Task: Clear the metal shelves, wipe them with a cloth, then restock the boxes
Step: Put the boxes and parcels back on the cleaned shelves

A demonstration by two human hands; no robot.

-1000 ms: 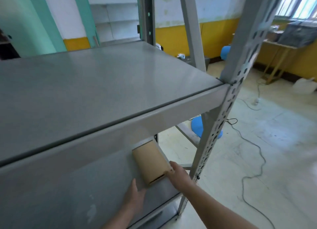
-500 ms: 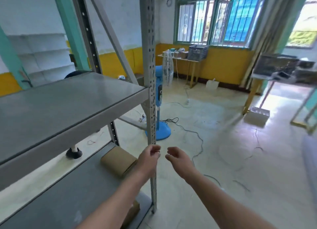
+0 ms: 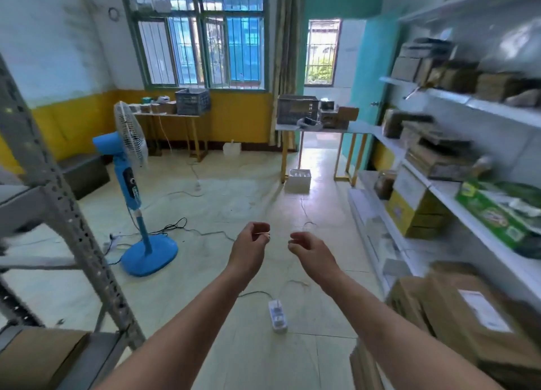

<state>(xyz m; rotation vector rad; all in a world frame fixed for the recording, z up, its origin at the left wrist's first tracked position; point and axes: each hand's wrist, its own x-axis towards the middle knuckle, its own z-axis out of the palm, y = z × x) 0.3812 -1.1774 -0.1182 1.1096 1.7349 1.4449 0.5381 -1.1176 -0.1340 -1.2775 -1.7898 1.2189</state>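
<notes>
My left hand [image 3: 251,244] and my right hand [image 3: 310,250] hang in mid-air over the floor, side by side, fingers loosely curled, holding nothing. The grey metal shelf [image 3: 52,202] stands at the left edge, its upright post slanting across the view. A brown cardboard box [image 3: 35,357] lies on its lower level at the bottom left. More cardboard boxes [image 3: 468,310] sit at the lower right, beside the white wall shelves [image 3: 480,108].
A blue standing fan [image 3: 131,185] stands on the floor left of centre, with cables trailing from it. A white power strip [image 3: 277,316] lies on the floor below my hands. Tables with crates [image 3: 297,108] stand by the window and doorway. The white wall shelves hold several boxes and packs.
My hands have let go of the box on the lower metal shelf and lifted away. The view has swung right, from the metal shelf to the room and the white shelves.
</notes>
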